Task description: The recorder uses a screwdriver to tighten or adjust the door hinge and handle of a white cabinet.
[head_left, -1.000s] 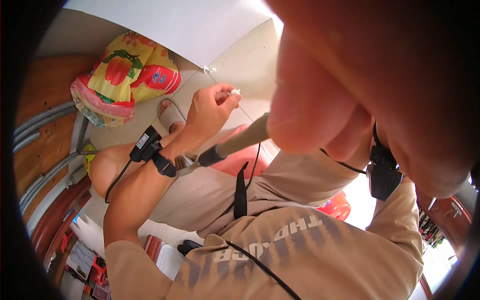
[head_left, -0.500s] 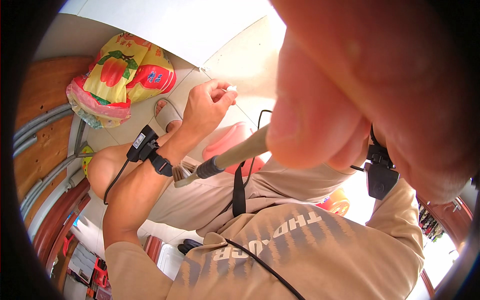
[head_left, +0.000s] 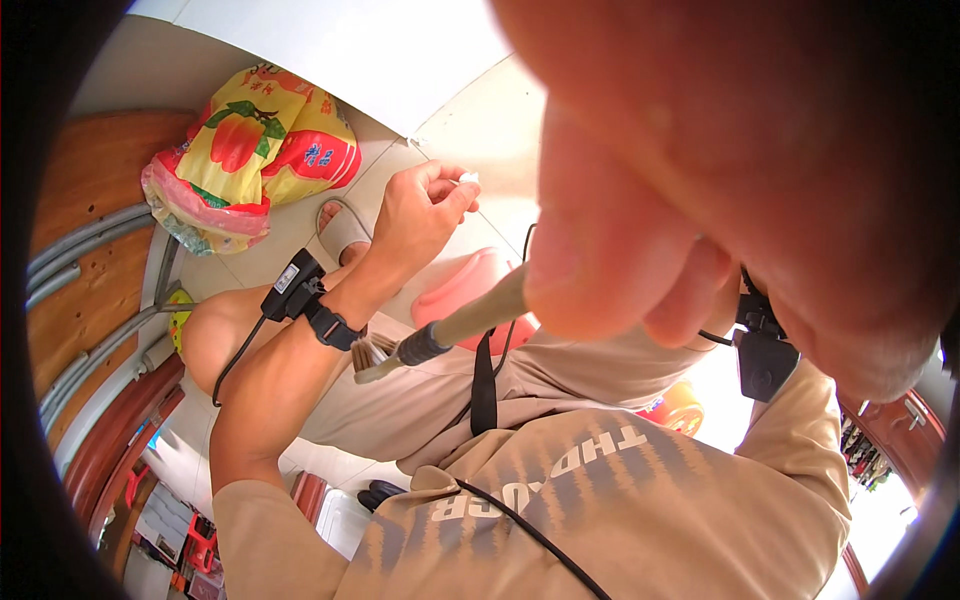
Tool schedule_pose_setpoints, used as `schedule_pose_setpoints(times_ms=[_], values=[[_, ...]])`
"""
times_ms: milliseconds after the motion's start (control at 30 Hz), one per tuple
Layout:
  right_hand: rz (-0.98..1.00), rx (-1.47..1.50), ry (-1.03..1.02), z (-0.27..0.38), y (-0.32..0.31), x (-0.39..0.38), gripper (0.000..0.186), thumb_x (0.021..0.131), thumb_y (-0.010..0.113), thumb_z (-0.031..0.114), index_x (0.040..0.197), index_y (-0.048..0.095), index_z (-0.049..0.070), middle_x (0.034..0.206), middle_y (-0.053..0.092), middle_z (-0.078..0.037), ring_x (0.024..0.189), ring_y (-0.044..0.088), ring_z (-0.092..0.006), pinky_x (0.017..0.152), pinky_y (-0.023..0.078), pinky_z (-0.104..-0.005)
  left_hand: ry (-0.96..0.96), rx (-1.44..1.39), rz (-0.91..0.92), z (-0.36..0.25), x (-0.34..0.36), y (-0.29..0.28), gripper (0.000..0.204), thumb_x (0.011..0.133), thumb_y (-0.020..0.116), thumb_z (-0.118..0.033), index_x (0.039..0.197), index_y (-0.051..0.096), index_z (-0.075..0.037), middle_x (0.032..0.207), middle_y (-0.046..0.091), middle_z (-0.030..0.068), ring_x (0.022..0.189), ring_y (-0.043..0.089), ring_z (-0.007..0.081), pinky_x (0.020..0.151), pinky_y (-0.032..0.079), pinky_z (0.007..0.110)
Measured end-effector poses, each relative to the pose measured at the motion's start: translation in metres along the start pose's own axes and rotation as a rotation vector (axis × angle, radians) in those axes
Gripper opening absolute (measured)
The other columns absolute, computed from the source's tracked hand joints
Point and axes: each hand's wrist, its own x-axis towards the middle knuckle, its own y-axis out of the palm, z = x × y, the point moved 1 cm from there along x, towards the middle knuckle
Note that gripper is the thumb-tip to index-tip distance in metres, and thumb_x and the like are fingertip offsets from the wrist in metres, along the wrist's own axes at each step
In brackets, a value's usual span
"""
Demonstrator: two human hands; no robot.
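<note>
Very close to the camera at the upper right, my right hand (head_left: 640,200) looms large and blurred, its fingers closed around the handle of a brush (head_left: 470,310). The brush has a beige handle, a dark band below its head and brown bristles pointing to the lower left. In the picture, the bristles overlap the area beside my left wrist; I cannot tell that they touch. My left hand (head_left: 425,212) is farther away, in the middle of the view, pinching a small white piece (head_left: 468,178) between thumb and fingers. Most of that piece is hidden by the fingertips.
A yellow and red plastic bag (head_left: 250,150) sits on the tiled floor at the far left. Below a white surface (head_left: 330,50), a pink plastic basin (head_left: 465,290) lies beyond my lap. Wooden boards with metal tubes (head_left: 95,250) line the left side.
The view has shifted slightly, moving most things a little to the right. My right hand's near edge has spread left in the picture. Both hands keep their hold.
</note>
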Motion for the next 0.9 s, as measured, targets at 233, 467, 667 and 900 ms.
schedule_pose_setpoints(times_ms=[233, 467, 667, 900], values=[[-0.004, 0.005, 0.013, 0.003, 0.006, 0.004, 0.016, 0.089, 0.057, -0.003, 0.102, 0.062, -0.012, 0.083, 0.071, -0.024, 0.072, 0.071, -0.0255, 0.062, 0.057, -0.0329, 0.001, 0.032, -0.017, 0.002, -0.002, -0.004, 0.023, 0.093, 0.068, -0.015, 0.100, 0.067, 0.007, 0.075, 0.072, 0.0085, 0.068, 0.065, 0.0088, 0.061, 0.050, 0.024], [-0.013, -0.005, 0.024, 0.007, 0.005, 0.009, 0.016, 0.089, 0.058, -0.003, 0.100, 0.063, -0.012, 0.083, 0.071, -0.024, 0.073, 0.072, -0.0259, 0.063, 0.058, -0.0331, 0.034, -0.018, -0.018, 0.000, -0.003, -0.002, 0.024, 0.093, 0.068, -0.016, 0.098, 0.067, 0.007, 0.075, 0.072, 0.0083, 0.066, 0.063, 0.0083, 0.060, 0.049, 0.024], [-0.015, -0.009, 0.039, 0.007, 0.008, 0.014, 0.015, 0.088, 0.058, -0.004, 0.099, 0.064, -0.012, 0.083, 0.071, -0.024, 0.074, 0.072, -0.0263, 0.064, 0.058, -0.0333, 0.030, 0.026, -0.022, 0.000, -0.001, -0.001, 0.024, 0.093, 0.068, -0.017, 0.098, 0.068, 0.006, 0.073, 0.072, 0.0078, 0.064, 0.062, 0.0078, 0.059, 0.049, 0.024], [-0.013, 0.022, 0.075, 0.004, 0.021, 0.029, 0.014, 0.088, 0.058, -0.004, 0.097, 0.065, -0.012, 0.084, 0.071, -0.025, 0.075, 0.072, -0.0267, 0.065, 0.058, -0.0335, 0.059, 0.029, -0.037, -0.008, -0.011, -0.007, 0.025, 0.092, 0.068, -0.016, 0.101, 0.068, 0.007, 0.073, 0.073, 0.0090, 0.065, 0.064, 0.0092, 0.059, 0.049, 0.026]])
